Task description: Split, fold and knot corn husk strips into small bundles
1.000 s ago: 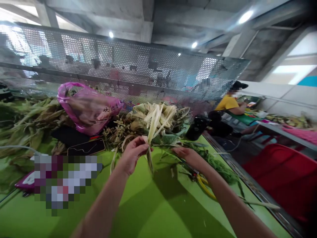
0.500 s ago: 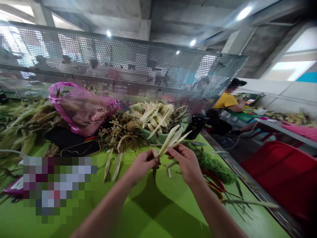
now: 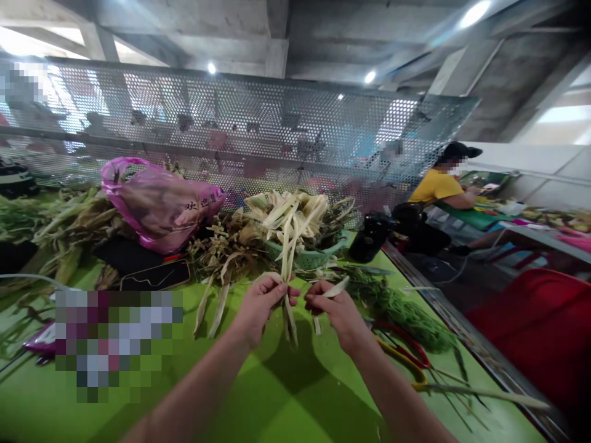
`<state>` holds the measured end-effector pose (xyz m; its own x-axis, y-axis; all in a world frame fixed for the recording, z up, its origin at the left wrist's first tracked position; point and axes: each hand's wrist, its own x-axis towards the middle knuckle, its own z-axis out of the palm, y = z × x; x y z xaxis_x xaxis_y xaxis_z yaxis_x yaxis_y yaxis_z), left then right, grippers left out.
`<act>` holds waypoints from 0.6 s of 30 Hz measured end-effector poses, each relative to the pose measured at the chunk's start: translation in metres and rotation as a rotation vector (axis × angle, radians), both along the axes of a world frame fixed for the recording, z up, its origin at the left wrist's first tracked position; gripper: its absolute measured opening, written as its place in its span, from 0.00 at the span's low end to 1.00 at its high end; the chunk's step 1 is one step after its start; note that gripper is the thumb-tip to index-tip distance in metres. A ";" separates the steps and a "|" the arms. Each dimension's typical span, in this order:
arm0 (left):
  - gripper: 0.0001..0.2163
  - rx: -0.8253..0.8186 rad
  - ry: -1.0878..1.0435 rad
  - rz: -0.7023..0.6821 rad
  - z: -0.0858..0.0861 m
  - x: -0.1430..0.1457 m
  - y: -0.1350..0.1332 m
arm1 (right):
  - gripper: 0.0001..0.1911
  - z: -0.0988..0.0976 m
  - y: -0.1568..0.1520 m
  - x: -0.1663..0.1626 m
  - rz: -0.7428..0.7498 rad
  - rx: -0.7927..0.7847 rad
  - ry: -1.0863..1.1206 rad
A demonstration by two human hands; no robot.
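Observation:
My left hand (image 3: 264,306) pinches pale corn husk strips (image 3: 288,251) at their middle. Their upper ends stand up in front of the heap, and the lower ends hang beneath my fingers. To its right, my right hand (image 3: 333,311) is closed on a separate short piece of husk (image 3: 340,287), whose pointed tip shows above the knuckles. A small gap separates the two hands, both held above the green tabletop (image 3: 295,400). Just behind them, a green basket (image 3: 314,259) bears a heap of cream husks (image 3: 305,215).
Dried brown husks (image 3: 231,243), a phone (image 3: 156,275) and a pink plastic bag (image 3: 159,209) lie left. On the right are a black camera (image 3: 369,237), green plant stems (image 3: 406,317) and red and yellow handles (image 3: 409,363). A perforated metal screen (image 3: 258,129) stands behind.
My right hand has drawn away from the bundle with one husk piece. The strips in my left hand have turned more upright, with their lower ends now hanging down. The view has shifted slightly.

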<state>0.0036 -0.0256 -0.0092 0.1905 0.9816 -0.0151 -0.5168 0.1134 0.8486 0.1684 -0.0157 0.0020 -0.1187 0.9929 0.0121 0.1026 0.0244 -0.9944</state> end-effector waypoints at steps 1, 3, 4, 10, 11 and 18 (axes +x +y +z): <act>0.12 -0.016 -0.015 -0.029 -0.001 0.001 0.000 | 0.12 -0.003 0.002 0.000 0.046 -0.024 -0.034; 0.13 -0.026 -0.007 -0.080 -0.003 0.002 0.000 | 0.13 -0.007 0.005 0.001 0.095 -0.010 -0.139; 0.13 -0.018 0.019 -0.083 -0.003 0.003 0.000 | 0.13 -0.007 0.006 0.002 0.066 0.052 -0.215; 0.10 0.137 0.268 0.046 -0.007 0.005 0.004 | 0.10 0.016 -0.008 0.012 -0.284 0.680 -0.434; 0.10 0.171 0.291 0.049 -0.009 0.006 0.004 | 0.07 0.019 -0.011 0.012 -0.246 0.711 -0.419; 0.08 0.378 0.714 0.149 -0.023 0.015 -0.004 | 0.10 0.009 -0.011 0.006 -0.185 0.585 -0.436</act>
<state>0.0182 -0.0294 -0.0327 0.1271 0.9588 0.2539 0.1752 -0.2737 0.9457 0.1745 -0.0263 0.0105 -0.0650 0.8428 0.5342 0.5377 0.4806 -0.6927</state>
